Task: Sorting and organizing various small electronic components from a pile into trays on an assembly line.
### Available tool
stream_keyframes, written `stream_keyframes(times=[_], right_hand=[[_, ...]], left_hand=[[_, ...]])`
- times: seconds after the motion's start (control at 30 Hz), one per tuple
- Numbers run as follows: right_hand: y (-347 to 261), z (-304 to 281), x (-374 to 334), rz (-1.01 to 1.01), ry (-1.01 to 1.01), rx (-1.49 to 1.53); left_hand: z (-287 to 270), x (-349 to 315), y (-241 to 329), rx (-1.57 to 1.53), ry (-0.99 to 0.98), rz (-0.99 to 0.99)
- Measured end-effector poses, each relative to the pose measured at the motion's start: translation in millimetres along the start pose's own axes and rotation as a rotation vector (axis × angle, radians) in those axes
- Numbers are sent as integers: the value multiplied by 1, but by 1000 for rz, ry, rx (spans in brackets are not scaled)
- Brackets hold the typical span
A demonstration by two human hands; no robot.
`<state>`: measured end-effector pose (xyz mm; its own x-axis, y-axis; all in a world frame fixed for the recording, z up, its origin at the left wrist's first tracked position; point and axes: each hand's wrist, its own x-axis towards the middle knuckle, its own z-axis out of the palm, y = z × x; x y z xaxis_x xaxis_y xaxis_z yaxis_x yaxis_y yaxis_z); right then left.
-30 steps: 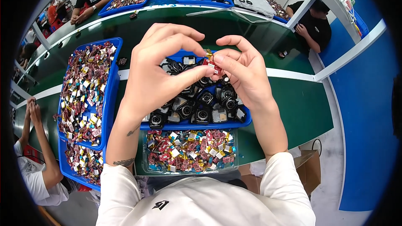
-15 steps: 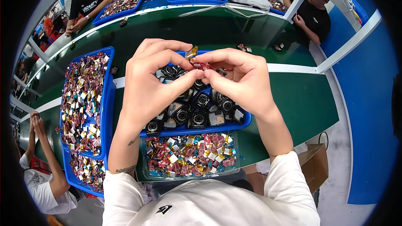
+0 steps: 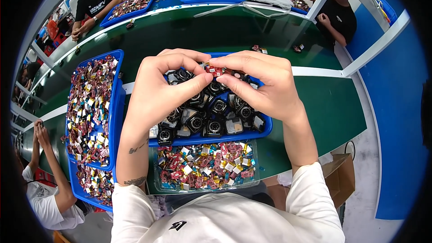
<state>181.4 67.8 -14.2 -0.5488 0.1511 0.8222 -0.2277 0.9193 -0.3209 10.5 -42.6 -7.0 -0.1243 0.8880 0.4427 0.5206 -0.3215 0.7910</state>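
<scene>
Between my fingertips is a small red circuit board (image 3: 215,70), with a bit of yellow at its left end. My left hand (image 3: 173,78) pinches its left side between thumb and forefinger. At the other side, the thumb and fingers of my right hand (image 3: 261,78) close on the board's right end. Both hands hover over a blue tray (image 3: 266,130) heaped with black watch cases (image 3: 213,127), some showing round sensor backs. Nearer to me, a clear plastic tray (image 3: 155,184) holds many red boards with white, yellow and blue parts.
Left of my arm stand blue bins (image 3: 118,108) full of similar boards. A white strip (image 3: 315,71) crosses the green table (image 3: 333,103). A few loose boards (image 3: 298,48) lie beyond it. Co-workers sit around the far side and left. A cardboard box (image 3: 340,180) stands at lower right.
The red board has turned so its face shows more, and the yellow piece no longer sticks up above it. My fingers have shifted slightly around it. At far right, a co-worker's hand has risen.
</scene>
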Motion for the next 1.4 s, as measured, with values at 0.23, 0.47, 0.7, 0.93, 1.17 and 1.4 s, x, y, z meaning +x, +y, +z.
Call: stream_keyframes(times=[0.23,0.47,0.7,0.93,1.17,1.4], right_hand=[[0,-8,-3,323,-5,167],[-2,-2,-1,580,98,487],[0,1,-3,520,78,484],[2,-3,-2,517,61,504],[5,-4,-3,444,12,301],[6,-13,-5,677,-58,731]], left_hand=[[0,3,1,53,24,92],[6,4,4,282,231,350],[4,3,3,33,14,163],[8,0,7,-315,53,-117],[8,2,7,-184,28,-206],[9,2,3,-202,31,-92]])
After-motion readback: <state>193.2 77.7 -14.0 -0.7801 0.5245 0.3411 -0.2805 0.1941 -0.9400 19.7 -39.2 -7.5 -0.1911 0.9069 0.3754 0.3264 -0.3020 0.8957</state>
